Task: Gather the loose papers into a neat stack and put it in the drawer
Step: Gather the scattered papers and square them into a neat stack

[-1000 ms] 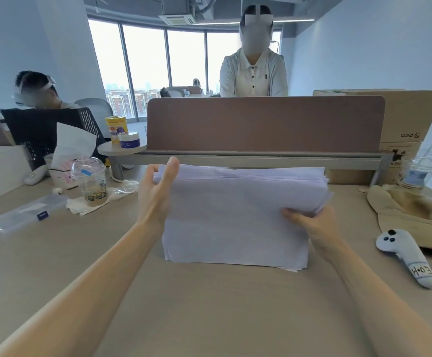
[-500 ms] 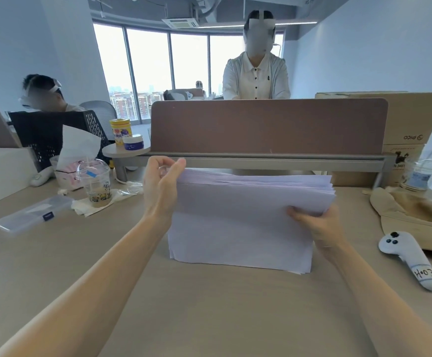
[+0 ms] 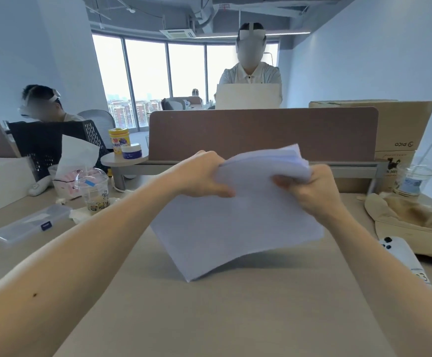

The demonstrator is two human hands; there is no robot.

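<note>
Papers (image 3: 235, 228) hung tilted, one corner on the worktop (image 3: 209, 318); our left hand (image 3: 199, 176) and right hand (image 3: 310, 191) clenched the top edge. We judged tapping edges square best.

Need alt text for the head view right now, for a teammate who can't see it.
Both hands, left hand and right hand, grip the top of a paper stack, tilted with its lowest corner near or on the desk. A cup stands left, a white controller right.
</note>
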